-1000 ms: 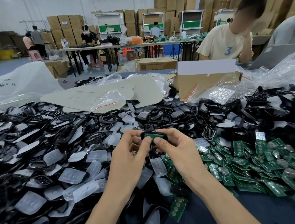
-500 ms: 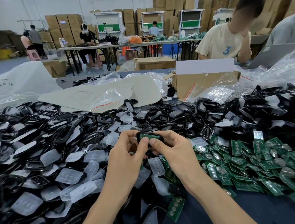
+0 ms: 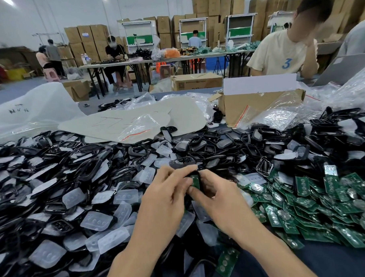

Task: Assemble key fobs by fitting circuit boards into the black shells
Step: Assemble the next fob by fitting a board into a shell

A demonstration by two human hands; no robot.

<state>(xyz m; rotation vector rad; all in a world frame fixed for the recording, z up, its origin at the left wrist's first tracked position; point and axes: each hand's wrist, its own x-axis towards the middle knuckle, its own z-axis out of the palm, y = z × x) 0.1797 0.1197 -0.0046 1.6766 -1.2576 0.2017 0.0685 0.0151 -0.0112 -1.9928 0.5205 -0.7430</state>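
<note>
Centre of view: our left hand (image 3: 163, 202) and right hand (image 3: 222, 203) both pinch one black shell (image 3: 193, 174), the circuit board (image 3: 195, 182) green inside it, stood on edge. We judge seating incomplete. Press the board down along its edges evenly until flush; avoid flexing it. Spare boards (image 3: 305, 198) lie at 3 o'clock, loose shells (image 3: 198, 146) at 12.

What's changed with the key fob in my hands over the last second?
The key fob turned from crosswise to nearly upright between the left hand and right hand, which both still grip it. The circuit board pile and black shells stayed put.
</note>
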